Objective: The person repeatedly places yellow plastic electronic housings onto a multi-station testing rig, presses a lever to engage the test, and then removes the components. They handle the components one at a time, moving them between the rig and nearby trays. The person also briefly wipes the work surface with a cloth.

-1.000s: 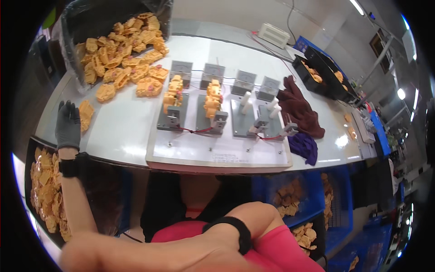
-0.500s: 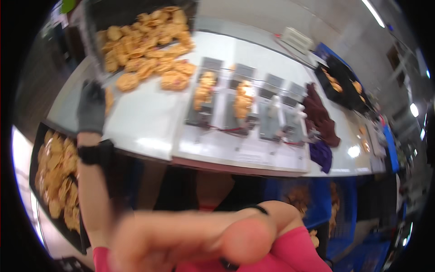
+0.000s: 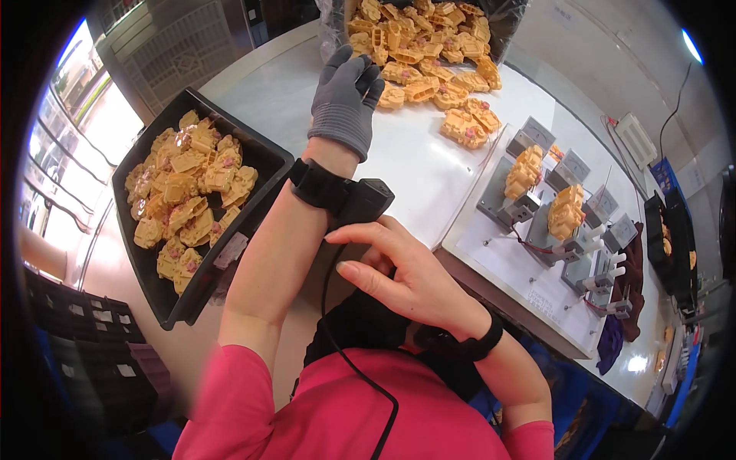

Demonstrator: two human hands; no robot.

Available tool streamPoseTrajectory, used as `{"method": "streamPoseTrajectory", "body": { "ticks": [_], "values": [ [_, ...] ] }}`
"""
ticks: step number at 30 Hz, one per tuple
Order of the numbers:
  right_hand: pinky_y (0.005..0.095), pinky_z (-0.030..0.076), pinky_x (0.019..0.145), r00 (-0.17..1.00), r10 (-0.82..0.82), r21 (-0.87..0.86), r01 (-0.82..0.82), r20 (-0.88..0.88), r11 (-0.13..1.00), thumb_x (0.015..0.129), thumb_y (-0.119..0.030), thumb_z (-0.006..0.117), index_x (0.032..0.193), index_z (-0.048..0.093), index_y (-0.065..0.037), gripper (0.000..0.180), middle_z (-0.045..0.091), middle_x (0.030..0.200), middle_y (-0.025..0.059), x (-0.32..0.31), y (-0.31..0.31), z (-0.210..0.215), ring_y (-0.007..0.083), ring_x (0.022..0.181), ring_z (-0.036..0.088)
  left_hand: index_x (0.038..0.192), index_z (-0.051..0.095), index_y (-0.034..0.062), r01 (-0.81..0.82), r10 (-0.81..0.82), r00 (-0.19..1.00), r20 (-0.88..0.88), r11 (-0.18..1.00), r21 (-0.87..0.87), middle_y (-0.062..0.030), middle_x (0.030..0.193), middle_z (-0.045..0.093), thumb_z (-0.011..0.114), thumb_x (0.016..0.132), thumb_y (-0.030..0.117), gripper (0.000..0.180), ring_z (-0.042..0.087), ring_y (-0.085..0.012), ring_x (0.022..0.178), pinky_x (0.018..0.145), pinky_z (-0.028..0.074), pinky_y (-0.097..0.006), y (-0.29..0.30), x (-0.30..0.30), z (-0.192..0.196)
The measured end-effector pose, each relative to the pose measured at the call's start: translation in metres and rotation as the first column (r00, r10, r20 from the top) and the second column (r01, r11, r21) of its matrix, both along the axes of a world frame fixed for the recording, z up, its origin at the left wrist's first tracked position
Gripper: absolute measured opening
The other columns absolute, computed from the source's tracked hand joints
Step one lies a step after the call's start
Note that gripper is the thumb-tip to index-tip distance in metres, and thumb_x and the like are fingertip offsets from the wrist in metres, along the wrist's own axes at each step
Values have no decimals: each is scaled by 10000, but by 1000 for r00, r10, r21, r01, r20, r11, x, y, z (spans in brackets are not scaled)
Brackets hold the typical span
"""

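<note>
Bench (image 3: 429,176) is white and runs diagonally. At its far end a heap of orange moulded parts (image 3: 429,46) spills from a dark bin. Black tray (image 3: 253,153) of the same orange parts hangs off the bench's left edge, w/ a small pale label tag on its near wall. White fixture board (image 3: 506,261) at right carries grey test stands, two loaded w/ orange parts, red wires across it. Small grey square plates stand behind the stands.

Left hand (image 3: 346,100), grey glove, lies flat and spread at the heap's near edge, fingers on a part, holding nothing as far as visible. Right hand (image 3: 402,276), bare, fingers half curled, thumb and index at the black wrist unit (image 3: 343,195) strapped on the left forearm; cable drops from it down to the pink shirt.

Risks, judged: tugging the unit could snag the cable or loosen the strap; a left arm shift could knock heap parts off the bench; the overhanging tray could tip if bumped by an elbow.
</note>
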State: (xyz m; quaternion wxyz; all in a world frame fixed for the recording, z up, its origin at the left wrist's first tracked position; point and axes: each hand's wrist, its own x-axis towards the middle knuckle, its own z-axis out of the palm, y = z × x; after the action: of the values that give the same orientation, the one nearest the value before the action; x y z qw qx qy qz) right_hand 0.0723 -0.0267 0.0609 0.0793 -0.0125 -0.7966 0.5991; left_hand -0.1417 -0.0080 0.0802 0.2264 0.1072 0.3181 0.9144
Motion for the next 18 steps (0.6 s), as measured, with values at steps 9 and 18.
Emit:
{"method": "streamPoseTrajectory", "body": {
  "ticks": [9, 18],
  "values": [
    [216, 432, 694, 997, 72, -469, -74, -23, 880, 1038, -287, 480, 1168, 615, -42, 308, 581, 960, -15, -7, 8, -5, 55, 736, 494, 1289, 522, 54, -164, 160, 929, -334, 986, 18, -81, 1107, 618, 565, 933, 7, 362, 627, -177, 983, 922, 540, -338, 0, 3, 4],
    [215, 456, 688, 985, -110, -331, 60, -134, 942, 1012, -251, 528, 1066, 666, -45, 255, 632, 953, 20, -8, -17, -9, 74, 776, 547, 1149, 576, 81, 187, -246, 946, 210, 946, 266, -116, 1022, 641, 569, 918, -20, 252, 640, -226, 945, 871, 554, -365, 9, -10, -2]
  ]
}}
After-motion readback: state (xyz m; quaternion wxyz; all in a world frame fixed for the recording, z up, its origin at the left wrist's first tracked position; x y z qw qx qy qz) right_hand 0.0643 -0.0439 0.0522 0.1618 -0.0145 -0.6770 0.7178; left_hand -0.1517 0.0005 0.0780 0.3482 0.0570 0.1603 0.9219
